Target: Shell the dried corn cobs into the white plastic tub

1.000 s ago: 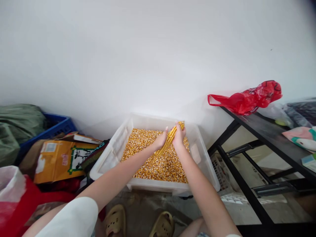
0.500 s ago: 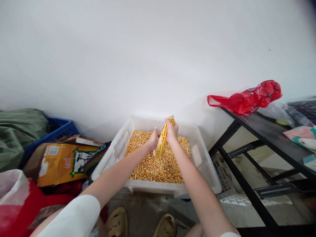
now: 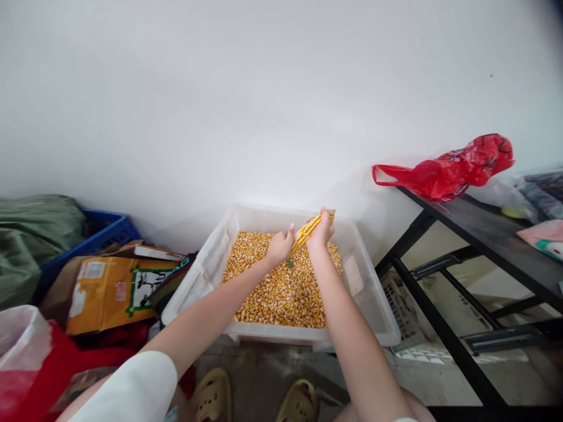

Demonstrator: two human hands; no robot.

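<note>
A yellow corn cob is held over a white plastic tub that is filled with loose corn kernels. My right hand grips the cob's upper end, which points up and to the right. My left hand wraps around its lower end, where a small green tip sticks out below the fingers. Both forearms reach forward over the tub's near rim.
A black metal shelf stands at the right with a red plastic bag on top. At the left are a blue crate, a green cloth, a yellow cardboard box and a red-and-white bag. My sandals rest on the floor.
The cob stood nearly upright half a second ago; now it is tilted with its top to the right. Both hands shifted slightly right with it.
</note>
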